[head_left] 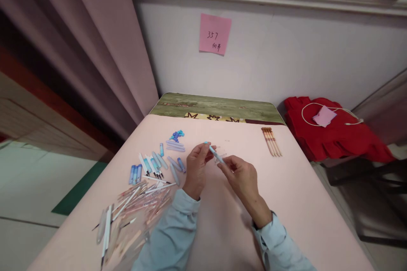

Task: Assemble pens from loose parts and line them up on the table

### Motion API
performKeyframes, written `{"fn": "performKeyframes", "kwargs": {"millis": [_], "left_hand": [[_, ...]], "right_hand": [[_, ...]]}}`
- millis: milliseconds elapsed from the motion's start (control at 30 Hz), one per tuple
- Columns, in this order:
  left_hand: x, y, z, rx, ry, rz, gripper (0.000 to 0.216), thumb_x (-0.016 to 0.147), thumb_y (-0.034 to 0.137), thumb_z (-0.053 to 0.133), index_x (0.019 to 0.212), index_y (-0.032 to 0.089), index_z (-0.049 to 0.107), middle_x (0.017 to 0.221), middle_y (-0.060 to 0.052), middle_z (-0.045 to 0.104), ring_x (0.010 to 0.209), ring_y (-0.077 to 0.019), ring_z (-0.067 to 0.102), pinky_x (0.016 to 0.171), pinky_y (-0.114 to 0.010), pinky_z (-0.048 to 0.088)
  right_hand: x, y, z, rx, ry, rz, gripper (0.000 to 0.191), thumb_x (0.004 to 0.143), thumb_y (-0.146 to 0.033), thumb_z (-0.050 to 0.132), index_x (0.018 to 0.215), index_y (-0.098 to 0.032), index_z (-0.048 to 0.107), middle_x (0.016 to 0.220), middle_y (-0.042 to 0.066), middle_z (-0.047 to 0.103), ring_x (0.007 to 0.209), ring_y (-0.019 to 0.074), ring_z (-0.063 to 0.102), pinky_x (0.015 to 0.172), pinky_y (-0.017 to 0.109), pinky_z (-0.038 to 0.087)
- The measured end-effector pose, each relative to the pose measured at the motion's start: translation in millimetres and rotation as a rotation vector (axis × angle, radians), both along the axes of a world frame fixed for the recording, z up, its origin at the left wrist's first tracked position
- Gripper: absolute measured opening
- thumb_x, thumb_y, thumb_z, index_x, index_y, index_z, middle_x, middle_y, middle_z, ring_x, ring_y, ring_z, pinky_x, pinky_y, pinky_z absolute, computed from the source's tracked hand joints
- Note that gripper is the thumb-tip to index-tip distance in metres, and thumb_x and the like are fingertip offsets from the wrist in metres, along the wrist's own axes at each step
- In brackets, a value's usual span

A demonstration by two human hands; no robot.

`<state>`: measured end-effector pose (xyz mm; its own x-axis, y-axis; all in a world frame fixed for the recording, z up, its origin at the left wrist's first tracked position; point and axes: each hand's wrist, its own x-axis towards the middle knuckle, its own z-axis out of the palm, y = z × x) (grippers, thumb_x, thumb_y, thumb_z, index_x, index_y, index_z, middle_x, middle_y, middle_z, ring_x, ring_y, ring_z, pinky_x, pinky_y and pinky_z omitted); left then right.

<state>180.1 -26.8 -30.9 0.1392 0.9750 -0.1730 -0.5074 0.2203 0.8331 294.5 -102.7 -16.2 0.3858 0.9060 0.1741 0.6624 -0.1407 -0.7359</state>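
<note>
A slim light-blue pen [216, 153] is held at a slant between my two hands. My left hand [197, 165] pinches it near its upper end, where a bright blue tip shows. The fingers of my right hand [241, 176] close on its lower end. Just behind the pen lie small clear pieces [221, 156], partly hidden by the hands. Left of my left hand are pale blue-grey pen barrels [174, 174], short blue patterned tubes [135, 174] and white refills with dark tips [154, 166]. A small heap of bright blue pieces [177, 136] sits farther back.
Several finished-looking pens with brown tops [271, 142] lie in a row at the right. A loose pile of pinkish and clear pen parts [146, 197] spreads at the near left. Beyond the pink tabletop [295, 203] are a red cloth [337, 135] and a wall with a pink note [215, 34].
</note>
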Motion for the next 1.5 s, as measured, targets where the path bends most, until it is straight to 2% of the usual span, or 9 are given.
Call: {"fn": "performKeyframes", "kwargs": {"millis": [133,367,500,733,833,933,1067,1233,1500], "left_hand": [[-3.1,3.9,-0.3,-0.001,-0.043,0.012,0.025,0.066,0.031,0.085,0.081,0.014,0.073,0.08,-0.003,0.072,0.079,-0.0137,0.066,0.082,-0.029,0.051],[-0.2,1.2,-1.6,-0.025,-0.12,-0.023,0.027,0.069,0.031,0.083,0.089,0.014,0.075,0.085,-0.006,0.074,0.077,-0.0133,0.067,0.084,-0.03,0.052],[2.3,-3.1,-0.3,-0.018,-0.107,-0.065,0.027,0.073,0.038,0.081,0.087,0.016,0.074,0.089,-0.007,0.074,0.082,-0.0156,0.068,0.086,-0.033,0.051],[2.7,-5.3,-5.1,0.017,0.04,-0.17,0.021,0.07,0.033,0.081,0.08,0.014,0.077,0.082,-0.006,0.073,0.082,-0.016,0.065,0.084,-0.03,0.049],[1.1,-5.3,-4.0,0.066,0.046,-0.213,0.021,0.074,0.034,0.078,0.082,0.014,0.077,0.083,-0.007,0.073,0.083,-0.0174,0.065,0.084,-0.03,0.049],[0.0,-6.4,-0.8,0.089,0.04,-0.261,0.022,0.077,0.036,0.075,0.081,0.014,0.077,0.081,-0.006,0.072,0.077,-0.0169,0.063,0.077,-0.03,0.049],[0.0,-8.0,1.1,0.085,0.018,-0.28,0.022,0.078,0.035,0.074,0.079,0.013,0.075,0.082,-0.007,0.071,0.076,-0.0157,0.062,0.075,-0.028,0.048],[0.2,-7.7,0.4,-0.012,-0.025,-0.255,0.02,0.074,0.033,0.078,0.077,0.015,0.073,0.077,-0.004,0.069,0.07,-0.0137,0.061,0.071,-0.027,0.047],[1.2,-5.8,-2.2,0.014,0.053,-0.195,0.021,0.071,0.034,0.081,0.075,0.014,0.075,0.077,-0.005,0.071,0.074,-0.0142,0.061,0.075,-0.027,0.046]], "right_hand": [[-1.9,-0.1,-1.9,-0.011,-0.016,0.005,0.016,0.084,-0.041,0.067,0.085,-0.027,0.076,0.075,0.001,0.075,0.066,0.0186,0.066,0.06,0.026,0.041],[0.0,1.2,-5.8,-0.038,0.328,0.115,0.026,0.087,-0.043,0.062,0.08,-0.022,0.075,0.066,0.001,0.071,0.061,0.0167,0.064,0.057,0.024,0.044],[-1.0,0.5,-1.2,0.013,0.217,0.052,0.023,0.085,-0.045,0.066,0.084,-0.024,0.076,0.066,-0.001,0.07,0.056,0.0143,0.059,0.055,0.023,0.041],[-1.0,-0.1,1.3,0.077,-0.034,-0.024,0.02,0.087,-0.042,0.065,0.09,-0.026,0.076,0.082,0.002,0.075,0.07,0.0177,0.067,0.063,0.025,0.042],[0.6,0.5,0.6,0.039,0.118,0.023,0.023,0.088,-0.043,0.063,0.089,-0.025,0.077,0.074,0.003,0.074,0.065,0.0176,0.066,0.062,0.026,0.044],[3.4,2.2,-1.1,-0.009,0.433,0.103,0.029,0.086,-0.046,0.063,0.082,-0.021,0.075,0.067,0.003,0.071,0.062,0.0175,0.065,0.061,0.026,0.048],[7.2,5.2,-4.3,-0.065,0.703,0.175,0.035,0.084,-0.05,0.065,0.082,-0.016,0.074,0.069,0.006,0.071,0.061,0.0178,0.066,0.06,0.027,0.051],[5.3,4.6,-2.8,-0.034,0.426,0.097,0.028,0.08,-0.047,0.071,0.085,-0.02,0.076,0.071,0.002,0.072,0.062,0.016,0.063,0.061,0.025,0.047],[-4.6,-0.2,0.6,0.015,0.088,-0.036,0.021,0.082,-0.045,0.071,0.079,-0.025,0.073,0.069,-0.001,0.071,0.059,0.0145,0.061,0.056,0.024,0.039]]}}
